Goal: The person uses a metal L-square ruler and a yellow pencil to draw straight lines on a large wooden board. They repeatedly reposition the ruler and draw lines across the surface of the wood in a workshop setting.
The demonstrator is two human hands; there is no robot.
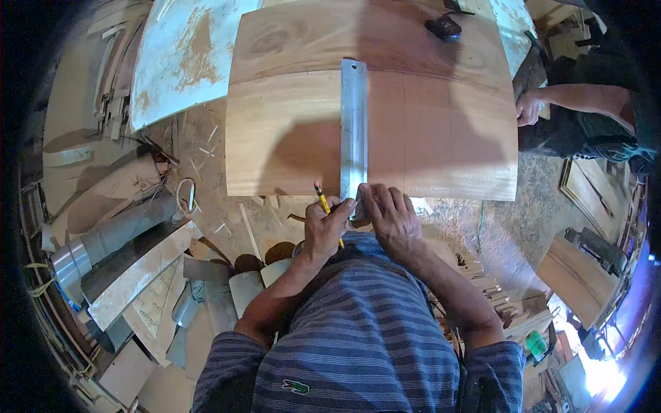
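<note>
A long silver metal straightedge (pixel 354 124) lies across a wooden board (pixel 441 117), running from its near edge toward the far side. My left hand (pixel 325 226) is closed, holding a yellow pencil (pixel 322 199) with its eraser end up, while its thumb presses the near end of the straightedge. On the other side of that end, my right hand (pixel 394 215) grips it between thumb and fingers. The near end sticks out past the board's front edge. Faint lines run along the board to the right of the straightedge.
A dark object (pixel 443 29) sits on the board's far right. Another person's hand (pixel 530 107) is beside the board's right edge. Wood scraps and a grey pipe (pixel 124 230) lie at left. A dusty white sheet (pixel 182 58) stands at the far left, and wooden panels (pixel 577 279) at right.
</note>
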